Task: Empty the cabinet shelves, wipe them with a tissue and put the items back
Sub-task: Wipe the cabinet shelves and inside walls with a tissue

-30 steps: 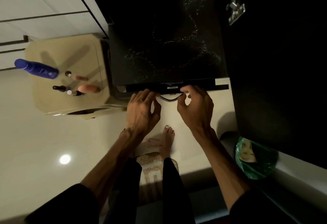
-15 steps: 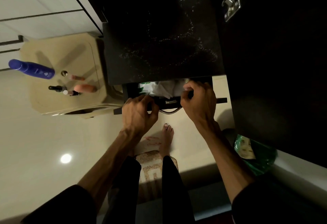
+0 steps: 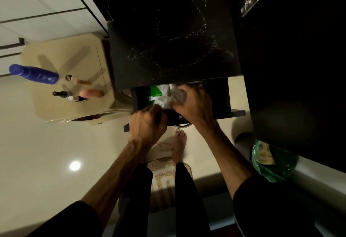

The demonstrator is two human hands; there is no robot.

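Presently the person stands before a dark cabinet with both forearms reaching forward and down to a drawer (image 3: 215, 94) pulled partly out beneath a dusty black shelf (image 3: 174, 36). The left hand (image 3: 148, 124) sits at the drawer's front edge, knuckles up and fingers curled over the front panel, gripping it. The right hand (image 3: 194, 105) reaches over the front into the drawer, fingers curled round a crumpled pale tissue (image 3: 177, 95), which it holds just above the contents. Beside the tissue, inside the drawer, lies a green and white packet (image 3: 155, 94); its nature cannot be read.

To the left, a beige stool (image 3: 56, 109) carries a blue bottle (image 3: 33, 72) lying on its side and several small cosmetic bottles (image 3: 74, 94) near it. A bare foot (image 3: 179, 141) rests on the pale floor beside a patterned mat (image 3: 162, 173). At right, a green bag (image 3: 273, 163) lines a bin.
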